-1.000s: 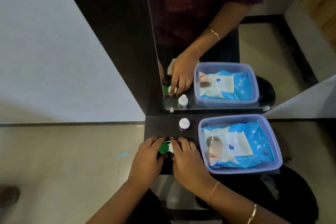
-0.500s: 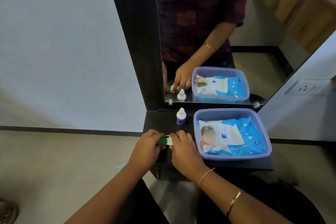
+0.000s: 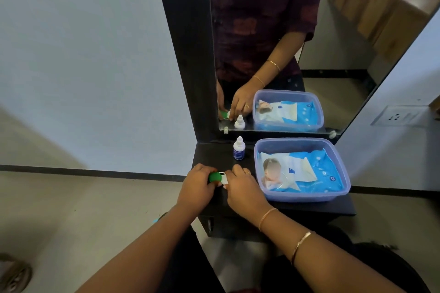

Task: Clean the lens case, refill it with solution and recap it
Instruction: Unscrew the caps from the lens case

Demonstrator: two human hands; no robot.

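A small lens case (image 3: 223, 178) with a white body and a green cap (image 3: 214, 177) lies on the dark shelf (image 3: 214, 157), between my two hands. My left hand (image 3: 196, 188) curls around the green cap. My right hand (image 3: 242, 188) grips the white side of the case; most of the case is hidden under my fingers. A small white solution bottle (image 3: 238, 148) with a blue label stands upright, capped, just behind the case.
A translucent blue plastic tub (image 3: 342, 171) holding a blue pack of wet wipes (image 3: 300, 171) fills the right of the shelf. A mirror (image 3: 333, 54) rises behind and repeats the scene. The white wall is at left; the floor lies below the shelf's front edge.
The camera has tilted up, showing more of the mirror. Both hands have stayed on the lens case at the shelf's front left.
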